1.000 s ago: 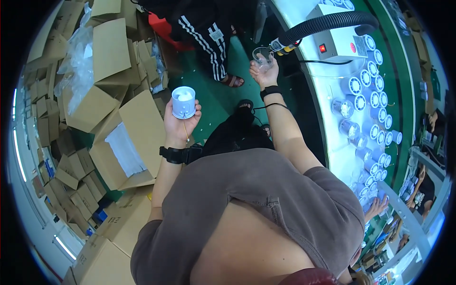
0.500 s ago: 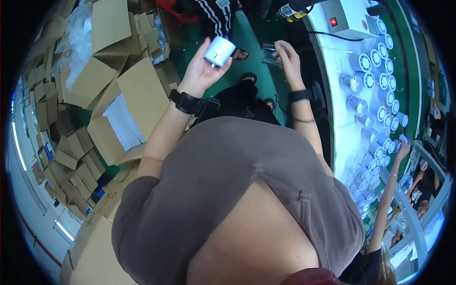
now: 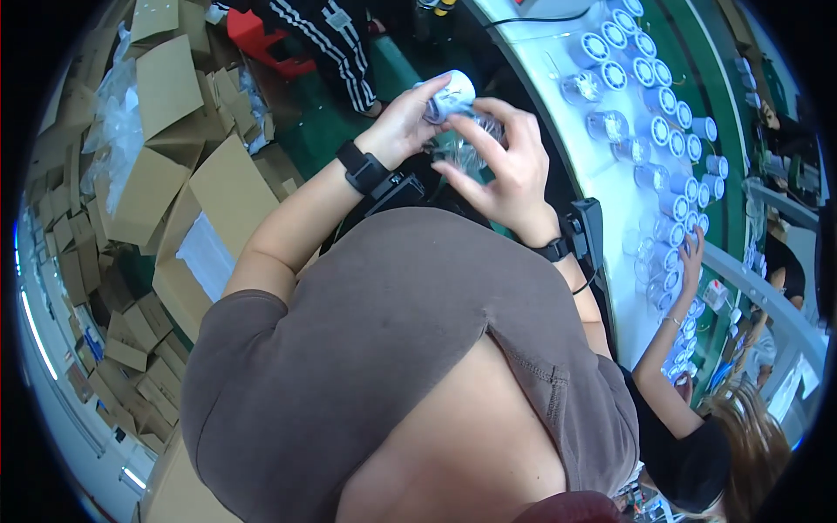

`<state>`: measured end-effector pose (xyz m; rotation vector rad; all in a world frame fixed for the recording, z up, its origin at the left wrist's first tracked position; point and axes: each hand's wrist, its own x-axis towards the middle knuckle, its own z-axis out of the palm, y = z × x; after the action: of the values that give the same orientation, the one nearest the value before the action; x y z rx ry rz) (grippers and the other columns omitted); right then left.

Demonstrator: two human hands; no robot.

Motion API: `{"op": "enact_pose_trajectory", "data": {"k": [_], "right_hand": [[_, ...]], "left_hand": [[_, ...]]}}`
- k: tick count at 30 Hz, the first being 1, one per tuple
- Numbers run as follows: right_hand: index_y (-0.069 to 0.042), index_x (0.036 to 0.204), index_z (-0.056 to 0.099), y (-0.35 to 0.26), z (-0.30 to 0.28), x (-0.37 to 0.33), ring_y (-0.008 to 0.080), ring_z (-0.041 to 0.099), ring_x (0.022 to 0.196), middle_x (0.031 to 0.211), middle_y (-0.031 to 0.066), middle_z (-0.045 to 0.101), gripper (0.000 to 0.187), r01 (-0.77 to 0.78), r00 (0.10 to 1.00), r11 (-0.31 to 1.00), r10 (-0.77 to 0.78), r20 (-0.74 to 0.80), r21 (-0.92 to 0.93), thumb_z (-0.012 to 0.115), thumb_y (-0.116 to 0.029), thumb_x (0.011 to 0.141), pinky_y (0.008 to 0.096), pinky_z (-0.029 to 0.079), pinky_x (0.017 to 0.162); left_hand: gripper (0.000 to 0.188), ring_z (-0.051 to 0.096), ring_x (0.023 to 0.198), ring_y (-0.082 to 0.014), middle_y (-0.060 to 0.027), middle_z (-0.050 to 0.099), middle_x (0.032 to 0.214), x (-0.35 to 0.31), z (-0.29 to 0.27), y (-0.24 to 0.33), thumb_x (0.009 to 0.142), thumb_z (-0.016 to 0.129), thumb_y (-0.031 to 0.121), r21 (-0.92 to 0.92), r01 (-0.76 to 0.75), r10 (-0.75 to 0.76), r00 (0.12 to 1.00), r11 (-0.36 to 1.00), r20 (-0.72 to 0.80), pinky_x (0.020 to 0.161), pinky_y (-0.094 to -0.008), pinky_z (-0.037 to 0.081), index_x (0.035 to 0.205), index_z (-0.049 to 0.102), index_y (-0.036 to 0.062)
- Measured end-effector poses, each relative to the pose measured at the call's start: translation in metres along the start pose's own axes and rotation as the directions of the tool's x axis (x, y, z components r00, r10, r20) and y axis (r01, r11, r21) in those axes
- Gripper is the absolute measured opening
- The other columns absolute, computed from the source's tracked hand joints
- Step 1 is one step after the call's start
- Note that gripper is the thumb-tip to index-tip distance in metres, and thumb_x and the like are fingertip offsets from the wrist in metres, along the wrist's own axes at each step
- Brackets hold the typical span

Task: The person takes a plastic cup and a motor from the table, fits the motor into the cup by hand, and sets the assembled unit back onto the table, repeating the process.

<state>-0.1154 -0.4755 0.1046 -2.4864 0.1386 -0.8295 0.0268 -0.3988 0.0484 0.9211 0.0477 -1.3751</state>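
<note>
My left hand [image 3: 405, 125] is closed round a white cylinder [image 3: 455, 94], its thumb along the side and its round end tilted up and to the right. Close by on the right, my right hand [image 3: 514, 170] has its thumb and fingers bent about a clear plastic cup [image 3: 471, 148]. The fingers partly cover this cup, so I cannot tell whether it touches the white cylinder. Both hands are in front of my body, left of the table's edge.
Many clear cylinders with white tops [image 3: 613, 76] stand on the white table [image 3: 571, 157] at the right. A co-worker's hand [image 3: 691, 253] reaches among them. Open cardboard boxes [image 3: 231, 187] fill the left. Ahead are a red stool [image 3: 253, 44] and a person's striped trousers [image 3: 327, 52].
My right hand has come left with the clear cup, close to the white cylinder in my left hand. The view has turned, and the co-worker's arm shows more.
</note>
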Motion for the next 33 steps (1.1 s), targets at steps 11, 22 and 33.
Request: {"op": "enact_pose_trajectory", "data": {"k": [11, 22, 33], "right_hand": [[-0.01, 0.104, 0.054, 0.023, -0.038, -0.021, 0.0151, 0.049, 0.07, 0.093, 0.009, 0.052, 0.04, -0.44, 0.892, 0.898, 0.437, -0.117, 0.003, 0.064, -0.025, 0.068, 0.0205, 0.038, 0.053], [-0.008, 0.103, 0.054, 0.003, -0.046, -0.029, 0.0142, 0.05, 0.073, 0.094, 0.0095, 0.052, 0.037, -0.328, 0.925, 0.934, 0.348, -0.15, 0.145, 0.064, -0.021, 0.069, 0.0196, 0.038, 0.051], [-0.008, 0.102, 0.054, 0.024, -0.037, -0.015, 0.0136, 0.05, 0.075, 0.093, 0.0099, 0.052, 0.037, -0.367, 0.929, 0.926, 0.359, -0.089, -0.092, 0.064, -0.024, 0.07, 0.021, 0.039, 0.052]], "left_hand": [[0.042, 0.049, 0.08, -0.0163, -0.011, 0.048, 0.099, -0.013, 0.036, -0.032, 0.081, 0.048, 0.035, 0.336, -0.119, 0.148, 0.987, 0.934, -0.062, 0.069, -0.0252, 0.039, 0.106, 0.034, 0.0041], [0.043, 0.05, 0.075, -0.0156, -0.0116, 0.05, 0.097, -0.005, 0.019, -0.028, 0.081, 0.047, 0.037, 0.129, -0.036, 0.054, 0.988, 0.991, -0.143, 0.063, -0.0247, 0.04, 0.106, 0.04, 0.0022], [0.039, 0.052, 0.079, -0.0166, -0.0101, 0.052, 0.092, -0.012, 0.037, -0.024, 0.081, 0.047, 0.034, 0.325, -0.13, 0.157, 0.986, 0.937, -0.059, 0.065, -0.0262, 0.042, 0.105, 0.04, 0.004]]}}
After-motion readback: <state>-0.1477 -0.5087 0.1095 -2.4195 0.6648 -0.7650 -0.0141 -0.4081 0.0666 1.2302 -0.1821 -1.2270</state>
